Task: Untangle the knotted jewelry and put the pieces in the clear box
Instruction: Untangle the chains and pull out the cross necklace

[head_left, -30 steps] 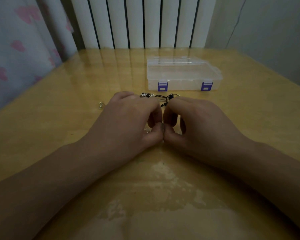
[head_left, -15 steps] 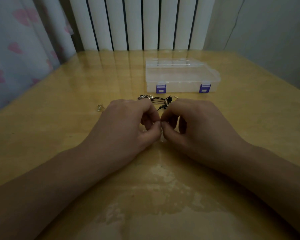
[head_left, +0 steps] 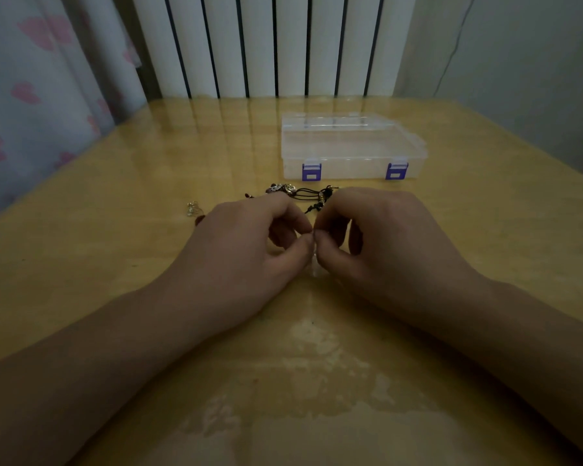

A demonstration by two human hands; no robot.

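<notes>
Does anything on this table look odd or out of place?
One small gold piece lies alone, left of the tangled jewelry. The table has pale, blotchy patches near the front. The clear box sits closed and square.

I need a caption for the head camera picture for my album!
Both hands, left and right, pinch a tiny jewelry piece near the closed clear box.

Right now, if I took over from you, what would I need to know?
Left hand and right hand: thumb and forefinger of each pinch a fine, pale piece of jewelry between them, too small to tell what it is.
Black cord tangle lies on the table behind the hands; a small gold piece sits apart to the left.
Clear box is shut, both purple latches down.
Done: nothing boxed.
Left: untangle, open box, put pieces in.
</notes>
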